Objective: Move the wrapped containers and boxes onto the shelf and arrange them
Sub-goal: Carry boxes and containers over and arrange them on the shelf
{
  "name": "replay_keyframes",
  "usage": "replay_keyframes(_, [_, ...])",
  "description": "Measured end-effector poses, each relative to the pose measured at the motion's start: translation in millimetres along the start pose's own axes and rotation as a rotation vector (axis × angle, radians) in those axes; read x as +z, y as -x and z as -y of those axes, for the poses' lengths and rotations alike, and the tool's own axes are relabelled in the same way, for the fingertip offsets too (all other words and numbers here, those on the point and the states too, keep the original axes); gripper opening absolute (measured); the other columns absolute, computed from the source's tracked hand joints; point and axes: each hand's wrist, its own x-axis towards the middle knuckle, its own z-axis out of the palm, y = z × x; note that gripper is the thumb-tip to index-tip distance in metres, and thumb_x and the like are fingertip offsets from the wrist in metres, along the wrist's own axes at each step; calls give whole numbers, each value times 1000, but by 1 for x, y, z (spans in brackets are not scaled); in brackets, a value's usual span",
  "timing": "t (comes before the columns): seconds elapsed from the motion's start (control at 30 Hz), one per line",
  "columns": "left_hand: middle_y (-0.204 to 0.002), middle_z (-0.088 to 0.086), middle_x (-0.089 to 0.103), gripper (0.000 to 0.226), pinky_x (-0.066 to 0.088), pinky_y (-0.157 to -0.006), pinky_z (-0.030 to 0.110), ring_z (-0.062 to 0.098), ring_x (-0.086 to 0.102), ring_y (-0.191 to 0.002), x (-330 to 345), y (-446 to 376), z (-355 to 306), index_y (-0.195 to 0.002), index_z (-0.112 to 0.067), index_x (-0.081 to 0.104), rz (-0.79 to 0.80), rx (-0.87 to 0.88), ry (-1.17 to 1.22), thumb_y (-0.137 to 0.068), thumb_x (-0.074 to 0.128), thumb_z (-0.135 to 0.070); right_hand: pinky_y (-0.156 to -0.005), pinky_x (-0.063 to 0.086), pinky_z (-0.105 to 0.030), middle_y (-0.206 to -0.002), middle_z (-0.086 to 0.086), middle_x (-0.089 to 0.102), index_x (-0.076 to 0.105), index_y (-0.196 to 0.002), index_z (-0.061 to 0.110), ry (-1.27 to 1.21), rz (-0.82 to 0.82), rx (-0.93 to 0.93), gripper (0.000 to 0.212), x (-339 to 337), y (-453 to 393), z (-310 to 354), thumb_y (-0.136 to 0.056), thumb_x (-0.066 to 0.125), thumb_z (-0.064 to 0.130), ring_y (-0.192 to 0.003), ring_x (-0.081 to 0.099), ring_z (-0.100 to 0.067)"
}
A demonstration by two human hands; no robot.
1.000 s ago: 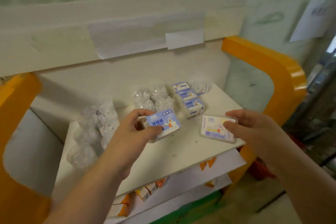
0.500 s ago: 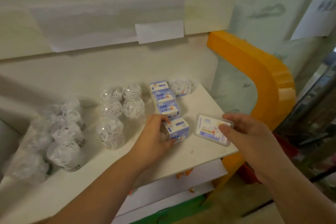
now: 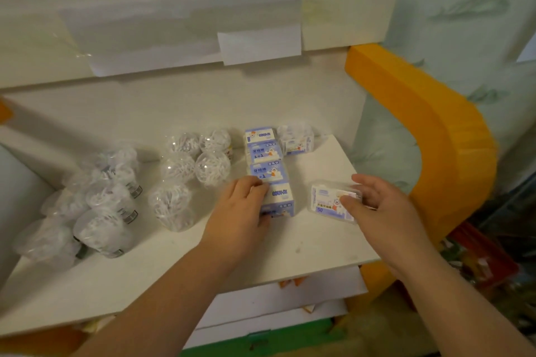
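The blue-and-white box sits on the white shelf at the near end of a row of matching boxes that runs toward the back wall; my left hand grips its left side, fingers curled over the top edge and thumb at the front corner. Just to its right, my right hand pinches a clear flat case with a "50" label, held at or just above the shelf, I can't quite tell which. A second clear case stands at the back beside the row. Left of the boxes are wrapped round containers of white sticks, and further left a cluster of wrapped jars. An orange frame curves along the shelf's right side.
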Motion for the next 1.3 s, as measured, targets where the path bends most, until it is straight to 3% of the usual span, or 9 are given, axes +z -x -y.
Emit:
replay_keyframes(0.2, [-122,6,58,51,49,-92,37,28,54,-109,-1,0,-9,-119,-11,63,-30,-12,-31,-72,80,-17,-91,52,-34,-110,10,62,61,-123,21,154,-18,-154,33,16,-35,-9,-91,66,11,-104,63,-14])
replay_keyframes(0.43, [-122,3,58,51,53,-88,35,25,56,-106,-4,0,-8,-121,-12,61,-11,-11,-31,-74,81,-21,-71,39,-20,-112,2,60,59,-125,17,343,31,-248,31,43,-95,-15,-94,60,10,-95,56,-15])
replay_keyframes(0.63, [-125,2,57,50,51,-90,35,24,55,-109,-4,-1,-9,-121,-14,61,10,-28,-30,-76,80,-24,-92,43,-29,-127,-8,52,60,-126,14,435,30,-318,35,61,-134,-18,-92,60,7,-111,56,-26])
replay_keyframes(0.8, [-123,1,57,51,51,-88,33,23,54,-108,-5,0,-10,-120,-15,61,14,-47,-28,-74,81,-23,-90,35,-20,-129,-7,48,59,-130,17,415,-6,-339,37,74,-141,-23,-94,57,6,-115,53,-23])
replay_keyframes(1.0, [-123,1,57,49,52,-87,35,24,55,-106,-5,-2,-10,-118,-16,60,32,-69,-20,-74,79,-23,-92,48,-34,-131,-5,49,53,-133,17,420,-54,-345,43,76,-138,-23,-91,62,11,-115,55,-25])
replay_keyframes(1.23, [-128,2,54,55,51,-94,37,24,53,-112,-11,4,-13,-126,-18,54,43,-73,16,-77,75,-34,-93,45,-32,-130,-2,50,55,-130,20,477,-60,-428,44,58,-110,-14,-87,67,15,-119,52,-23])
replay_keyframes(1.3, [-129,3,54,56,49,-96,37,25,51,-115,-19,8,-14,-128,-17,54,27,-75,25,-79,68,-40,-87,44,-27,-125,0,51,57,-127,20,449,-65,-472,43,52,-99,-7,-86,68,15,-114,55,-21])
